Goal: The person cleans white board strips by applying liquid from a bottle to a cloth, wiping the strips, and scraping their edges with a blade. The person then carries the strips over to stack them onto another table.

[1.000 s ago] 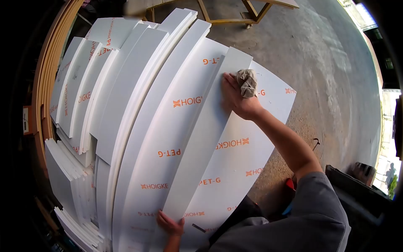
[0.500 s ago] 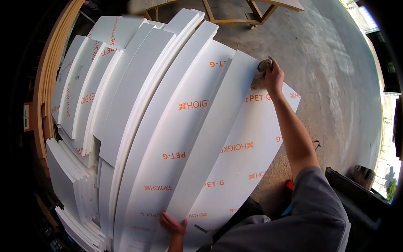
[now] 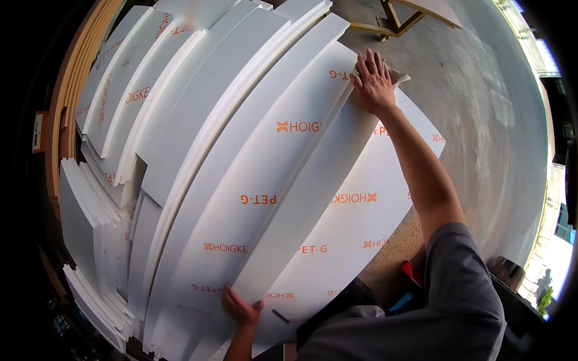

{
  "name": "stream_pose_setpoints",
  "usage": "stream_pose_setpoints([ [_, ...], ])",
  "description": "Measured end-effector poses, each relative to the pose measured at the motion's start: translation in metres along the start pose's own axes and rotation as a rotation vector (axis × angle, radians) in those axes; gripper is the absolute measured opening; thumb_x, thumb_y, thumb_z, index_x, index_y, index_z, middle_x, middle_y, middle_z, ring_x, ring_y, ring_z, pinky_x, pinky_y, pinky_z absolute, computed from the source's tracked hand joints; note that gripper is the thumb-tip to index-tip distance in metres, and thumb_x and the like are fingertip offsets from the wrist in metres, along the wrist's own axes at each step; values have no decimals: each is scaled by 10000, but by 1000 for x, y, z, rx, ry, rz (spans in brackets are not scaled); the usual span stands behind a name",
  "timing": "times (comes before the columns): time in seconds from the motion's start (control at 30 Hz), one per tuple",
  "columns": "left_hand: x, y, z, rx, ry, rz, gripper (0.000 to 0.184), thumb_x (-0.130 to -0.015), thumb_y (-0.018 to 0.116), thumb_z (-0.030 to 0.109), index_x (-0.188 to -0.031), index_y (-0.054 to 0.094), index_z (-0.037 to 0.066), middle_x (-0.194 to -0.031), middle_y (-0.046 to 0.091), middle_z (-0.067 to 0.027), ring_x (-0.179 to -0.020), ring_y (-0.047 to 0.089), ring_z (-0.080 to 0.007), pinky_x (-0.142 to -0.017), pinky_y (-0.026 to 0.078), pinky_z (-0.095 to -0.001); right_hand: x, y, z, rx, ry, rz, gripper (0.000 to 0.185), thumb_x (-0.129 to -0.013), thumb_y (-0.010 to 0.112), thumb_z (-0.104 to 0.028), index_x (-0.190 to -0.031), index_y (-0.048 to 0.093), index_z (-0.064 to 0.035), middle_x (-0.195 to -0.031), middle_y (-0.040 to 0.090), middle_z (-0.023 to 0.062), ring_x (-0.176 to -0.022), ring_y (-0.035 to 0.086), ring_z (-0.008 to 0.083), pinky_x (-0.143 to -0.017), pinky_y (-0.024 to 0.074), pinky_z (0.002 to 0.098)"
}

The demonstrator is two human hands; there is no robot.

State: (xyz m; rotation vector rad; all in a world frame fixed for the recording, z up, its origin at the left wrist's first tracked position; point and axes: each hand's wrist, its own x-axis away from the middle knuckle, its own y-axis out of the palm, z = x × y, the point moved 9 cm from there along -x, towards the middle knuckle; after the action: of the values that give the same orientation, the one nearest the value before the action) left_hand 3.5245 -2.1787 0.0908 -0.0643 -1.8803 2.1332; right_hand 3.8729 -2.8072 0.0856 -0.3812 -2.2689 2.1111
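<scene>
Nearest us, our left hand (image 3: 242, 305) holds the near end of the narrow white panel (image 3: 313, 186), thumb and fingers at its two edges; that panel lies aslant on the PET-G-printed sheet (image 3: 355, 224) (orange lettering (image 3: 298, 126) and all); farther out, our right hand (image 3: 376, 90) rests fingers spread over a cloth (image 3: 400, 77), apparently pressing the far end; uneven pressure or a loosened left grip could skew the panel; beyond stands a wooden frame (image 3: 410, 24).

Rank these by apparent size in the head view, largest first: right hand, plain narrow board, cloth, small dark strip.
1. Plain narrow board
2. Right hand
3. Small dark strip
Unranked: cloth, partly hidden under the hand, so its full size is unsure.
</scene>
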Motion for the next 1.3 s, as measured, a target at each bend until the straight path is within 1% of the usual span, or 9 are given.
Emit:
stream_pose_setpoints([
  [0.27,-17,-8,11,163,-35,40,1061,-907,584,702,-1583,276,-56,-1632,276,-240,-1511,244,-393,-1224,211,-589,190,-32,-256,-235,-623,-68,635,-1080,410,-333,-1625,271,-38,-1686,258,196,-1552,236,425,-1274,166,542],
  [0.4,27,-5,-19,196,-126,51,976,-947,608,618,-1602,274,-24,-1703,205,-193,-1586,175,-340,-1281,164,-544,280,-29,-379,-325,-818,-262,563,-1053,435,-189,-1588,363,-28,-1668,324,170,-1554,279,354,-1265,223,512],
  [0.57,186,-13,-189,133,-402,199,906,-970,627,502,-1604,261,-32,-1693,232,-201,-1583,186,-346,-1280,159,-539,371,-26,-544,-999,-609,-803,531,-1026,405,-145,-1518,440,50,-1635,377,210,-1521,357,353,-1236,301,403],
  [0.7,361,-10,-360,8,-731,280,836,-1020,551,453,-1624,206,-10,-1696,215,-207,-1568,212,-369,-1269,176,-541,537,-74,-736,-801,-932,-831,657,-932,568,-169,-1552,405,-23,-1662,317,203,-1507,365,371,-1251,295,424],
  [0.77,443,-3,-431,14,-927,288,807,-1050,470,502,-1632,205,10,-1703,194,-202,-1572,199,-374,-1271,170,-537,625,-49,-814,-179,-1100,-485,784,-966,561,-366,-1607,271,-21,-1687,244,199,-1591,150,340,-1293,145,518],
  [0.83,506,9,-485,-33,-989,293,807,-1065,412,546,-1633,204,13,-1703,198,-195,-1574,191,-375,-1268,179,-537,705,-63,-880,-376,-1125,-287,785,-998,533,-463,-1578,313,18,-1671,285,186,-1589,166,332,-1289,146,523],
  [0.97,547,7,-528,-62,-973,300,815,-1045,483,513,-1597,254,-41,-1674,224,-243,-1550,224,-418,-1240,233,-576,733,-66,-859,-240,-1179,-346,679,-1000,568,-495,-1586,405,-194,-1695,237,163,-1578,158,416,-1178,172,741],
  [1.1,544,5,-523,-48,-977,334,827,-1033,499,522,-1596,263,-37,-1672,229,-243,-1548,225,-425,-1234,237,-582,649,-54,-777,2,-857,-242,773,-1005,572,-473,-1641,274,-152,-1698,133,254,-1569,79,491,-1225,90,689],
  [1.3,551,3,-530,-22,-885,267,864,-1004,544,544,-1613,259,1,-1687,217,-219,-1559,215,-399,-1253,205,-553,828,-78,-995,-347,-1314,-377,872,-953,597,-604,-1607,326,-95,-1650,307,219,-1558,231,396,-1272,182,546],
])
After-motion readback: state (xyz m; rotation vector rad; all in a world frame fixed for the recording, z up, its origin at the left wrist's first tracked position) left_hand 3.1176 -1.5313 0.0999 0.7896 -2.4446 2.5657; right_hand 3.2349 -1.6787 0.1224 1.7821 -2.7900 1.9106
